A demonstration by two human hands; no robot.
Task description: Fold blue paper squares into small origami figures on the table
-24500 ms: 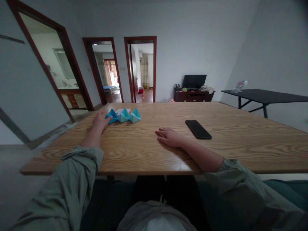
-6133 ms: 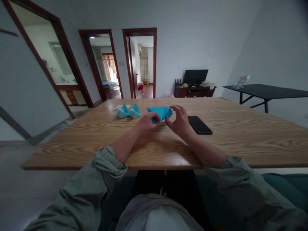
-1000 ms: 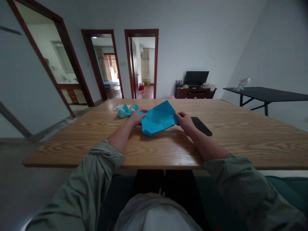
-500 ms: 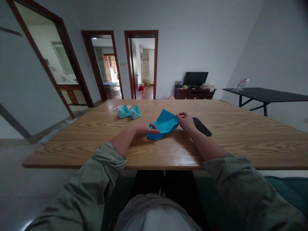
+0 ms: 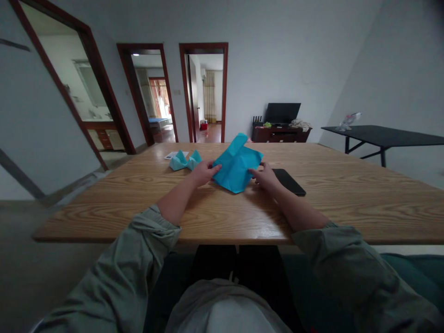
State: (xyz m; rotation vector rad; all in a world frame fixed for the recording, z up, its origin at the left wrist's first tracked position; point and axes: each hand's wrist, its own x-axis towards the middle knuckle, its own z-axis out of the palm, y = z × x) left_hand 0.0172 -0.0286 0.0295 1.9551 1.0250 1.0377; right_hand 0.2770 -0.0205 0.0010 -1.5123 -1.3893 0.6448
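Note:
A creased sheet of blue paper (image 5: 236, 169) is held up, tilted, over the wooden table (image 5: 145, 217). My left hand (image 5: 204, 173) pinches its left edge, thumb on the near face. At the lower right edge, my right hand (image 5: 265, 176) grips the paper between thumb and fingers. Fold lines run across the sheet, and a flap stands out at its top. Behind my left hand sits a light-blue folded paper piece (image 5: 183, 160) with two peaks, partly covered by that hand.
A black phone-like slab (image 5: 289, 181) lies just right of my right hand. Behind the folded piece is a flat white card (image 5: 171, 155). The table's near edge runs in front of my lap. A black table (image 5: 385, 134) stands farther off at the right.
The blue paper has been raised and turned, so its creased face now shows more widely. My left hand has moved up and away from its lower edge to its left side.

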